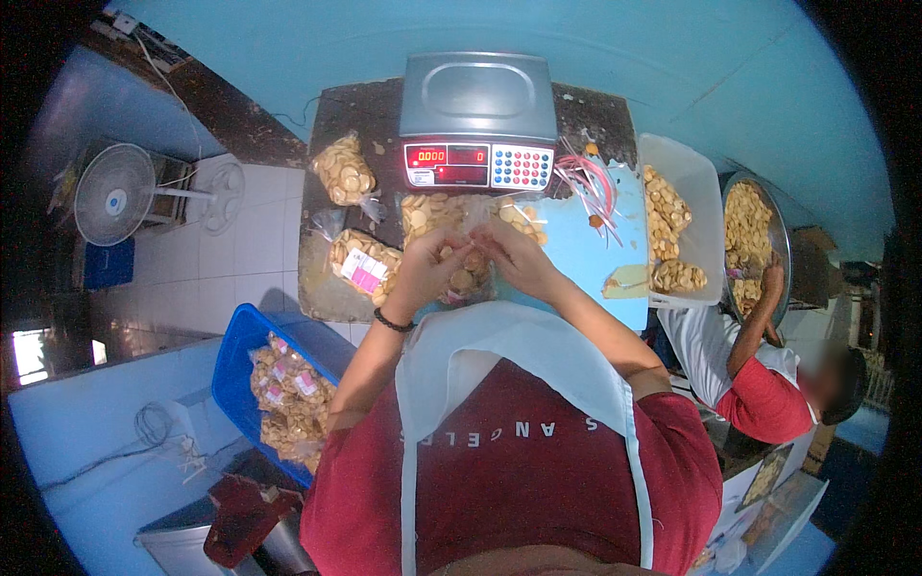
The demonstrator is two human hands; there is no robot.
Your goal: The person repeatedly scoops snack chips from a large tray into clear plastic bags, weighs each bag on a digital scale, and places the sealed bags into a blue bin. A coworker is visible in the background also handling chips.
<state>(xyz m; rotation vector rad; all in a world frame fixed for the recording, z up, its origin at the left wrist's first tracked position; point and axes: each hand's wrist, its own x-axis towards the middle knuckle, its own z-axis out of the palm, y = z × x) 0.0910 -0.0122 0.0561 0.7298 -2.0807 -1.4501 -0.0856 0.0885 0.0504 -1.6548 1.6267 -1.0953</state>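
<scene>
My left hand (pixel 436 261) and my right hand (pixel 513 253) meet at the gathered neck of a clear plastic bag of round crackers (pixel 470 277), fingertips pinched together there. The bag stands at the near edge of the table. Behind my hands lie another filled bag (pixel 425 212) and a bag of crackers (pixel 522 216) on the right. A digital scale (pixel 479 97) with a lit red display stands beyond them. Loose pink and white ties (pixel 587 183) lie to its right. To the left are a filled bag (pixel 346 173) and a labelled bag (pixel 365 266).
A blue crate (pixel 234 360) of labelled bags stands at the lower left. On the right, a translucent bin (pixel 695 216) holds bagged crackers. Beyond it, a co-worker (pixel 763 396) reaches into a large round metal pan (pixel 785 237) of crackers. A pedestal fan (pixel 115 194) stands far left.
</scene>
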